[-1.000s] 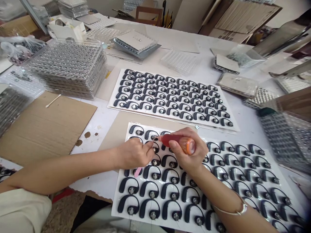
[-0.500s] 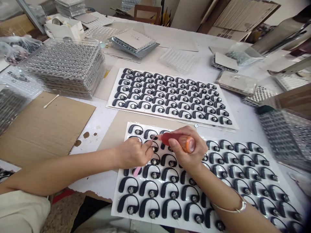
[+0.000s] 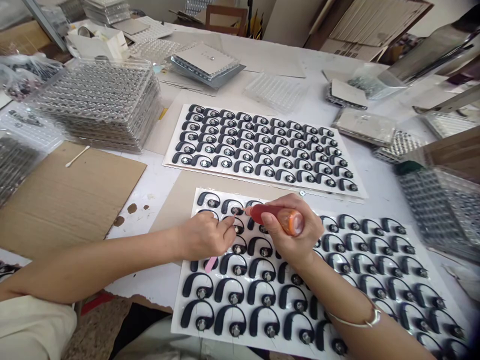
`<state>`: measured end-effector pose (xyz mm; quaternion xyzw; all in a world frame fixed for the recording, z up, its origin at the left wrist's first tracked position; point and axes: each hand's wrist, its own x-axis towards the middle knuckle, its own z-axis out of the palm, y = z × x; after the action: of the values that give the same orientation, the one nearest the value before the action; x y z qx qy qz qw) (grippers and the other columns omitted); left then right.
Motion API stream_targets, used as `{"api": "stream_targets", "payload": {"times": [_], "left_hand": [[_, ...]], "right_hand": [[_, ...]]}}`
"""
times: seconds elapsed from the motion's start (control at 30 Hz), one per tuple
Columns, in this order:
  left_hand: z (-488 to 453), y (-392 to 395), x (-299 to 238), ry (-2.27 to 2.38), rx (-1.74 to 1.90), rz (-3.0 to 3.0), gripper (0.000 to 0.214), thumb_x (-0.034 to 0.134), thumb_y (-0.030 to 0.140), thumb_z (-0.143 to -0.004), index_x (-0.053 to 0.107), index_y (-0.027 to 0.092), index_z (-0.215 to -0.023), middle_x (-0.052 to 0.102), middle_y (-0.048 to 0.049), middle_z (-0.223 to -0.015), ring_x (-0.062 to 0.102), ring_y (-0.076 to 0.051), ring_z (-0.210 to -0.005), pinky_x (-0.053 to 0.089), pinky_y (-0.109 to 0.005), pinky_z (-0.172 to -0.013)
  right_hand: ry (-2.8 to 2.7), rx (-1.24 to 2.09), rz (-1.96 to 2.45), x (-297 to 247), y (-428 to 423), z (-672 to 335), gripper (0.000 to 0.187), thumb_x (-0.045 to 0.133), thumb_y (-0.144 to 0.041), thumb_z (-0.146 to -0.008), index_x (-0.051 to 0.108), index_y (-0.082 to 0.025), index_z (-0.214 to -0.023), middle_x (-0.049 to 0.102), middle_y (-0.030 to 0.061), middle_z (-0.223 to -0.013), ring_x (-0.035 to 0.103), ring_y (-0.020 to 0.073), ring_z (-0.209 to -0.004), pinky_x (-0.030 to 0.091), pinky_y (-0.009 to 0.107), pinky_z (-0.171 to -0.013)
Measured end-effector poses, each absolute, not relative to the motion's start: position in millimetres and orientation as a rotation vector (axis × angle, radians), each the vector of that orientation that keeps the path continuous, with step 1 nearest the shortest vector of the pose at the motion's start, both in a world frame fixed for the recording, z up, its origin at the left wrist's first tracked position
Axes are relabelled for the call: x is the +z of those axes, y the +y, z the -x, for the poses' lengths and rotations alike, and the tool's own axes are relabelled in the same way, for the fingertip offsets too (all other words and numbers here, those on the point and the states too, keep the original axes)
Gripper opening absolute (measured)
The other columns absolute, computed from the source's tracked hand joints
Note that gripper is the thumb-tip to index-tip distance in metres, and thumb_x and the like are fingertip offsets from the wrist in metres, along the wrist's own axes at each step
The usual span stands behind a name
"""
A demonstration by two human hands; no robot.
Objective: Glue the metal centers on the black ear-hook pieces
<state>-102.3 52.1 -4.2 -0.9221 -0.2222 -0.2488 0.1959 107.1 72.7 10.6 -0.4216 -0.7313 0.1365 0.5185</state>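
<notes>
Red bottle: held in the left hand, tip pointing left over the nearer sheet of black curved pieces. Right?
Wrong hand. The head view shows the red bottle in the right hand, not the left hand. Its tip does point left over the nearer sheet of black curved pieces.

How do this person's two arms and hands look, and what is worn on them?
Both the left hand and the right hand are without gloves. A loose, pale cream sleeve shows near the left elbow. The right forearm wears a thin silver-coloured bangle; its sleeve is not visible.
</notes>
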Motion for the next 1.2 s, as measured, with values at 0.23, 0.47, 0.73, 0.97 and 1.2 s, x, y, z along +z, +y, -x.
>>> {"api": "stream_targets", "payload": {"times": [0.23, 0.47, 0.73, 0.97, 1.2], "left_hand": [[102.4, 51.6, -2.2, -0.624, -0.697, 2.601, 0.009, 0.056, 0.005, -0.084, 0.061, 0.009, -0.078, 0.072, -0.0150, -0.092, 0.055, -0.012, -0.045, 0.044, -0.025, -0.039], [103.0, 52.1, -2.7, -0.626, -0.743, 2.613, 0.008, 0.059, 0.003, -0.081, 0.062, 0.008, -0.076, 0.073, -0.0151, -0.094, 0.055, -0.013, -0.043, 0.046, -0.026, -0.038], [102.4, 52.2, -3.5, -0.624, -0.721, 2.612, 0.008, 0.057, 0.003, -0.081, 0.062, 0.008, -0.077, 0.073, -0.0142, -0.094, 0.055, -0.013, -0.044, 0.046, -0.026, -0.039], [102.9, 52.0, -4.5, -0.634, -0.703, 2.607, 0.009, 0.055, 0.004, -0.083, 0.061, 0.009, -0.080, 0.073, -0.0132, -0.093, 0.054, -0.012, -0.044, 0.046, -0.026, -0.039], [102.6, 52.2, -2.8, -0.633, -0.707, 2.596, 0.009, 0.056, 0.005, -0.084, 0.061, 0.010, -0.077, 0.073, -0.0130, -0.096, 0.053, -0.011, -0.043, 0.046, -0.026, -0.039]], "right_hand": [[-1.732, 0.324, 0.972, 8.7, 71.1, -111.4, 0.021, 0.072, -0.031, -0.074, 0.061, -0.024, -0.090, 0.061, 0.0018, -0.071, 0.056, 0.0165, -0.059, 0.046, 0.033, -0.050], [-1.741, 0.319, 0.930, 8.6, 70.8, -113.7, 0.020, 0.071, -0.029, -0.074, 0.062, -0.024, -0.092, 0.060, 0.0020, -0.071, 0.055, 0.0160, -0.057, 0.045, 0.032, -0.049], [-1.765, 0.311, 0.913, 8.5, 72.3, -111.9, 0.022, 0.073, -0.025, -0.073, 0.062, -0.021, -0.092, 0.061, 0.0018, -0.072, 0.056, 0.0147, -0.059, 0.047, 0.030, -0.049], [-1.800, 0.267, 0.901, 12.5, 72.0, -108.9, 0.021, 0.072, -0.025, -0.074, 0.061, -0.021, -0.091, 0.060, 0.0013, -0.070, 0.056, 0.0142, -0.057, 0.047, 0.029, -0.049], [-1.799, 0.242, 0.888, 13.1, 72.3, -108.3, 0.021, 0.072, -0.026, -0.074, 0.061, -0.021, -0.091, 0.060, 0.0013, -0.068, 0.055, 0.0142, -0.056, 0.046, 0.028, -0.047]]}}
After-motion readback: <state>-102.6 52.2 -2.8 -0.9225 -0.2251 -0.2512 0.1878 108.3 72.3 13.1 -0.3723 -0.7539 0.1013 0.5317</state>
